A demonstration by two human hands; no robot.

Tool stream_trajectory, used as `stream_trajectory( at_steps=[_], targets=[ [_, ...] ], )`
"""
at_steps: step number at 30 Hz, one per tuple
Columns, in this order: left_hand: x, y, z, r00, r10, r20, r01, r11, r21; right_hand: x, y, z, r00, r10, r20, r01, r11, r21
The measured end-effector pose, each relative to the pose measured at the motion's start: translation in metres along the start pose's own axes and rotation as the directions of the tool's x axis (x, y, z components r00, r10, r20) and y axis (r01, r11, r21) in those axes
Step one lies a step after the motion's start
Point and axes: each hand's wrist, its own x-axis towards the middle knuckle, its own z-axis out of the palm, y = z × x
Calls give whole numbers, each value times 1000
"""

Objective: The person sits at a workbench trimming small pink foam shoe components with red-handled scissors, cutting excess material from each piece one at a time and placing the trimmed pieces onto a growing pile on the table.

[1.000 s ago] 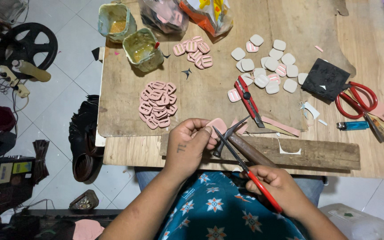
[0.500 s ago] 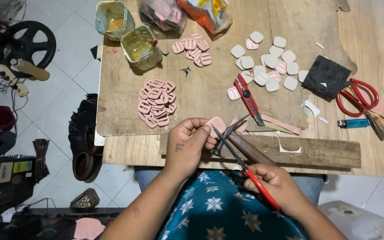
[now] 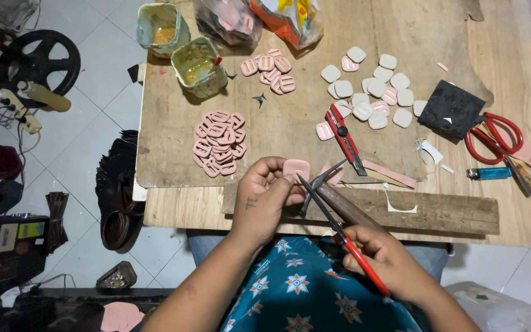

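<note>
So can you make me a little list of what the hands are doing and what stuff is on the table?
left hand: pinches a small pink square piece
right hand: holds a thin red-handled tool, tip up by the pink piece
table: bare wood, with a plank along the near edge
pink pile: slotted pieces, left of middle
grey pieces: scattered, right of middle
cutter: red, lying flat
scissors: red handles, far right
tubs: two, top left

— What has shifted at the workbench over the past second?
— Very little: the left hand (image 3: 264,200) has turned the pink square piece (image 3: 295,168) slightly, and the scissors (image 3: 339,230) blades have closed a touch.
</note>
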Motion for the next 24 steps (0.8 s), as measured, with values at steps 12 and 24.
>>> stream_trajectory(
  at_steps=[12, 24],
  targets=[
    [-8, 3, -1, 993, 114, 12, -114, 969, 218, -4, -20, 3, 999, 23, -25, -26, 989, -143],
    [-1, 5, -6, 997, -62, 36, 65, 996, -64, -4, -20, 2, 999, 54, 1, -54, 992, -112]
  ],
)
